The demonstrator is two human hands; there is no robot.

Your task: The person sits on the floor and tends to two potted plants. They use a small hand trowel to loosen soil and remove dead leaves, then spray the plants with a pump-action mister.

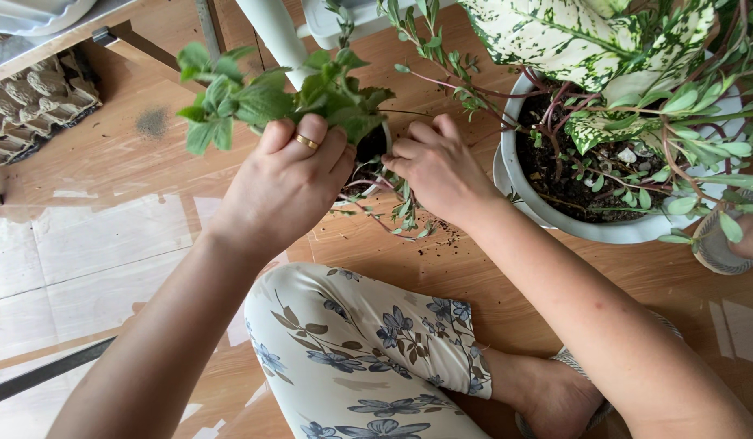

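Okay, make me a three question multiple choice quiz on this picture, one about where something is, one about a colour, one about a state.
1. Where is the big white pot from the small pot?
A. To its right
B. To its left
C. Stacked on top of it

2. What colour is the ring on the left hand?
A. Black
B. Gold
C. Red

3. How is the small pot held?
A. Left hand wrapped around it, right hand at its soil
B. Standing alone, untouched
C. Lifted overhead by the right hand only

Answers:
1 A: the big pot sits at the right of the frame.
2 B: the band gleams gold.
3 A: both hands meet at the pot.
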